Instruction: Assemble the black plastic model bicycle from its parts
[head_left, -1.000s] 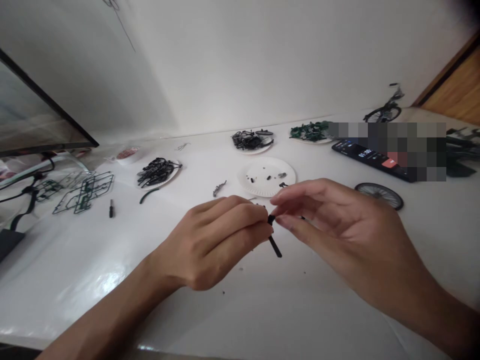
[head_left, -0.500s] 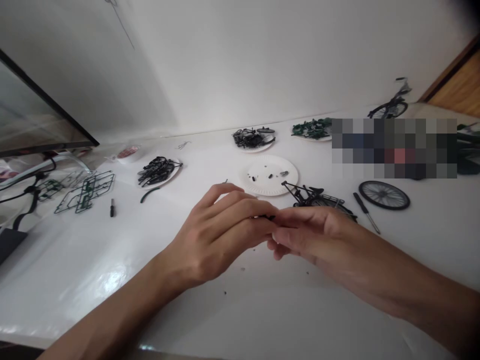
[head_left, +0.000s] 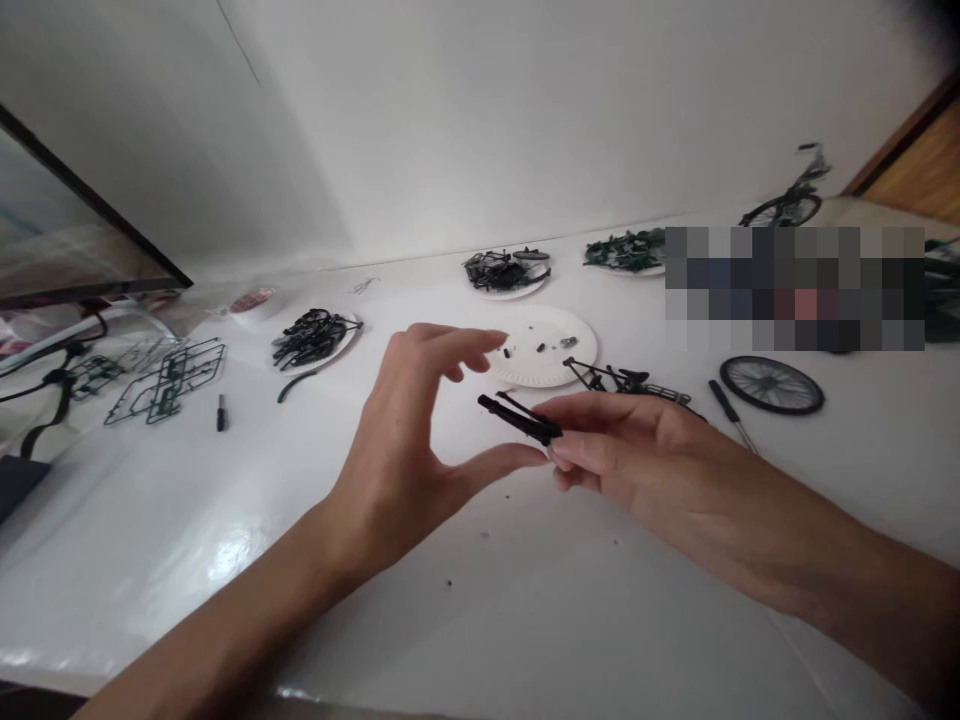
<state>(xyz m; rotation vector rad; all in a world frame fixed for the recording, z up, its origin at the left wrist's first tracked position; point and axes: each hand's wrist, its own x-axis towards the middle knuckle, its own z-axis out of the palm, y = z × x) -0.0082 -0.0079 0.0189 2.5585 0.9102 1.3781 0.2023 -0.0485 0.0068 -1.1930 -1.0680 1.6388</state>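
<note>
My right hand pinches one end of a slim black two-pronged model bicycle part, fork-like in shape, which points left. My left hand arches around its free end, fingers and thumb spread apart, with the thumb tip close to my right fingertips. Behind my right hand lies a partly built model bicycle frame with a saddle and rear rack, partly hidden by that hand. Past the fingers, a white paper plate holds several tiny parts.
A loose spoked wheel and a screwdriver lie at right. Plates of black parts and green parts stand farther back. Green part frames and a small screwdriver are at left. A model bicycle stands back right.
My left hand has opened and drawn back to the left, uncovering the black part. My right hand keeps hold of it, nearly in place.
</note>
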